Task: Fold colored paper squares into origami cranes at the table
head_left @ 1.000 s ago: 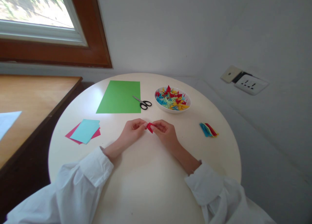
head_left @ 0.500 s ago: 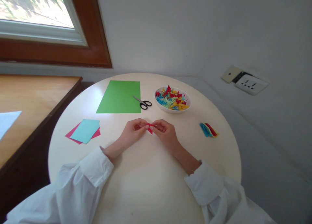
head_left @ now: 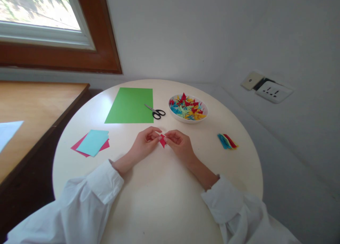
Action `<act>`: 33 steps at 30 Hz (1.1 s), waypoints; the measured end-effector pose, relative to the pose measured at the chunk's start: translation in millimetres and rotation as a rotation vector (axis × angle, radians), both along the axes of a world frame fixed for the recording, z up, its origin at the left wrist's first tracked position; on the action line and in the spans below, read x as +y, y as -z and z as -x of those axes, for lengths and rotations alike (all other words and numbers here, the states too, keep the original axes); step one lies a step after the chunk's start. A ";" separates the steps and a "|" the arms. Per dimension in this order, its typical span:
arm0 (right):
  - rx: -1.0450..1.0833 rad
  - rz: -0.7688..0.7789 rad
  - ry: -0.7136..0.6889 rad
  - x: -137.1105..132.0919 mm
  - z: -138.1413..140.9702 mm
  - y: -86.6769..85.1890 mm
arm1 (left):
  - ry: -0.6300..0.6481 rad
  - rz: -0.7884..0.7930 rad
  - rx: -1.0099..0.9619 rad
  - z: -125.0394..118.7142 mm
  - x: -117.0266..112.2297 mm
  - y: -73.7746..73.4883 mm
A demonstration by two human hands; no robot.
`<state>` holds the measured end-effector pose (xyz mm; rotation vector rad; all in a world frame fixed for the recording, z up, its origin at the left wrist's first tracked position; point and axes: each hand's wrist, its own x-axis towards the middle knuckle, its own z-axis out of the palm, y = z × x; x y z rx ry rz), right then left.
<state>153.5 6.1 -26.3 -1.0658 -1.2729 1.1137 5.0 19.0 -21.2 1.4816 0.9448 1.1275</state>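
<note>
The left hand (head_left: 146,140) and right hand (head_left: 181,143) both pinch the red fold (head_left: 162,141) between them, about midway between the counter (head_left: 162,194) side edges; its long axis points toward the near edge, neither hand nearer.

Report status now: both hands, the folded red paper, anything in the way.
Right hand pinching folded red paper; left hand touching it with the thumb. Paper's pointed end toward the wearer. Scissors beyond, apart from hands; no obstruction seen.
</note>
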 end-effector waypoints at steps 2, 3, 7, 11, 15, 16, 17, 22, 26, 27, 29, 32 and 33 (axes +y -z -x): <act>0.003 -0.002 -0.009 -0.1 0.0 -0.6 | 0.006 -0.029 0.005 0.3 0.2 1.8; 0.004 -0.004 -0.011 -0.2 0.0 -0.8 | 0.010 -0.042 0.014 0.5 0.2 2.2; 0.007 -0.009 -0.016 0.1 -0.3 -1.0 | 0.023 -0.061 0.056 1.6 -0.8 0.3; 0.005 -0.012 0.008 1.1 -0.8 -1.7 | -0.004 -0.059 0.111 2.6 -2.5 -4.6; -0.003 -0.007 0.034 1.1 -1.4 -3.0 | 0.005 -0.047 0.126 3.1 -3.9 -7.2; -0.003 -0.008 0.034 1.0 -1.6 -3.1 | 0.008 -0.045 0.127 3.1 -4.2 -7.4; -0.003 -0.011 0.032 1.0 -1.8 -3.2 | 0.007 -0.045 0.128 3.0 -4.5 -7.6; 0.000 -0.020 0.022 1.2 -3.4 -2.9 | -0.008 -0.041 0.148 2.3 -4.9 -8.2; -0.004 -0.016 0.024 0.6 -4.0 -3.3 | -0.023 -0.051 0.167 2.3 -4.0 -7.4; -0.007 -0.016 0.025 0.5 -4.1 -3.5 | -0.022 -0.051 0.169 2.4 -3.8 -7.2; -0.011 -0.016 0.028 0.3 -4.1 -3.8 | -0.020 -0.051 0.166 2.5 -3.5 -6.9; -0.009 -0.016 0.031 0.4 -4.1 -4.2 | -0.026 -0.046 0.156 2.2 -3.5 -7.6; -0.007 -0.016 0.031 0.3 -4.2 -4.4 | -0.030 -0.044 0.154 2.1 -3.7 -8.2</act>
